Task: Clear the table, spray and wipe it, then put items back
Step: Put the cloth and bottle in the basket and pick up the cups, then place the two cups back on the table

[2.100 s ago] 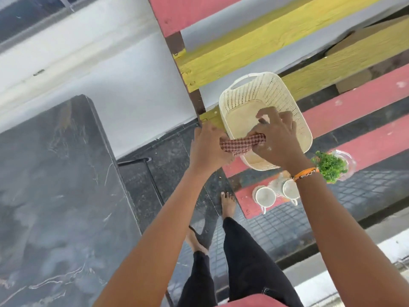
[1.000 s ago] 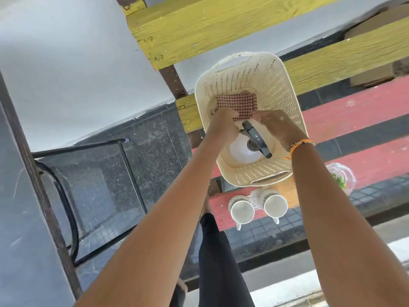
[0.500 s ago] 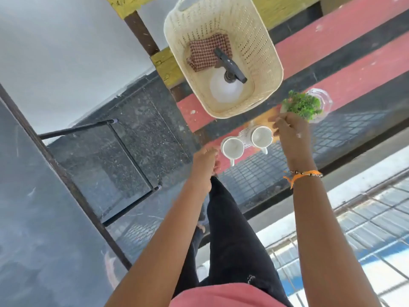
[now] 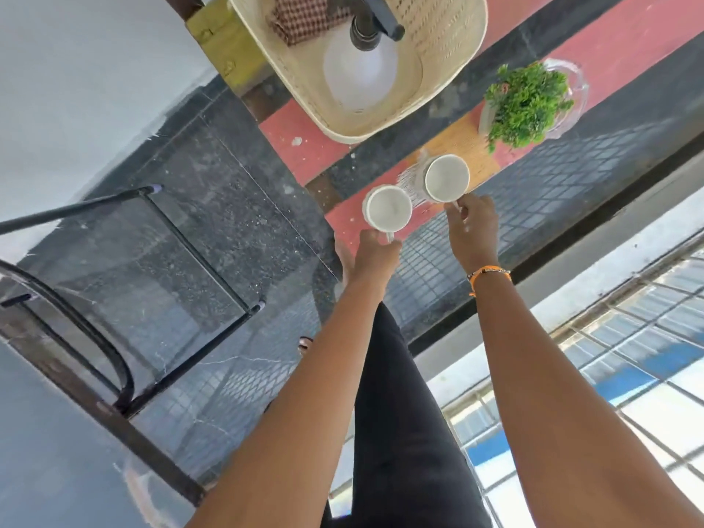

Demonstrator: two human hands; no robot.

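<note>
Two bare forearms are reaching forward from the bottom edge, over a leg in black trousers. The left hand [image 4: 375, 257] is closing its fingers on the handle of the nearer white cup [image 4: 388, 207], and the right hand [image 4: 472, 232], with an orange band at the wrist, is pinching the handle of the second white cup [image 4: 446, 178]. Both cups are standing upright with open mouths facing the camera, near each other but apart, at the near edge of the red-painted slatted bench [image 4: 304, 139]. The second cup is sitting on a pale woven mat [image 4: 408, 181] over a wooden board [image 4: 466, 144].

Just beyond the board, a small green potted plant [image 4: 527, 102] is standing in front of a clear glass dish [image 4: 571, 78]. To its left, farther back, a cream perforated basket [image 4: 449, 40] is resting on the bench, holding a white spray bottle [image 4: 360, 74] with a black trigger head and a red checked cloth [image 4: 304, 15] lying beside it.

On the left, the dark tabletop [image 4: 45, 451] is filling the lower corner, and a black metal chair frame [image 4: 183, 242] is standing on the dark stone floor.
</note>
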